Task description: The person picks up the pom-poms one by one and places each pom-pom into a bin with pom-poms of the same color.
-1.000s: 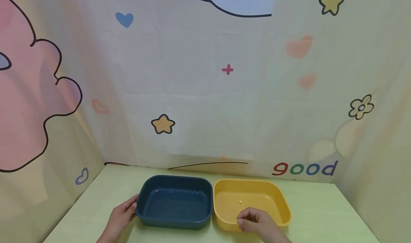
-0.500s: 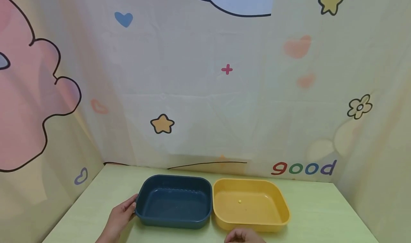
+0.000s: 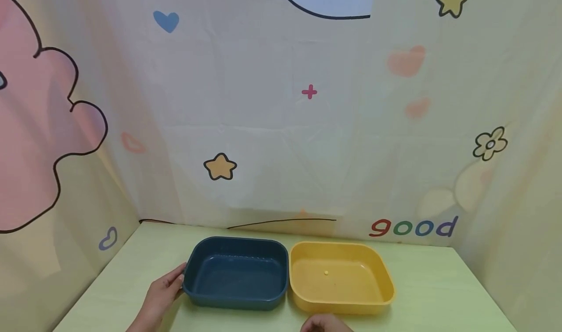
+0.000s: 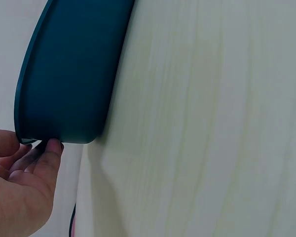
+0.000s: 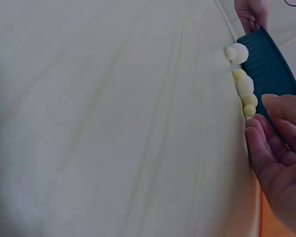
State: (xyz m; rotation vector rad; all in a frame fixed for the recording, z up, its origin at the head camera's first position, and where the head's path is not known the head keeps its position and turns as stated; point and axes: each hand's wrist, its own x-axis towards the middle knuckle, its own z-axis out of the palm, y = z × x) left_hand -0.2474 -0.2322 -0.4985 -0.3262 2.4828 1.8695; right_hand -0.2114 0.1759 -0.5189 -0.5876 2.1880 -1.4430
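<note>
A dark blue rectangular tub [image 3: 237, 281] stands beside a yellow tub [image 3: 347, 298] on the table. My left hand [image 3: 157, 295] holds the blue tub at its left end, thumb and fingers at the rim in the left wrist view. One tiny pale yellow ball [image 3: 326, 273] lies inside the yellow tub. My right hand [image 5: 281, 148] is low in front of the tubs, mostly cut off in the head view. Its thumb and fingertips are apart, close to a yellow ball [image 5: 249, 110]. Several white and yellow balls, among them a white ball [image 5: 240, 53], lie in a row before the blue tub.
The pale green table [image 3: 430, 283] extends right of the yellow tub and in front of both. Behind and at the sides hangs a printed cloth [image 3: 263, 103] with stars, hearts and the word "good". Both tubs sit near its lower edge.
My right hand has come back from above the yellow tub to the table in front of it, uncovering the tub's floor. My left hand stays at the blue tub. The head view has shifted slightly.
</note>
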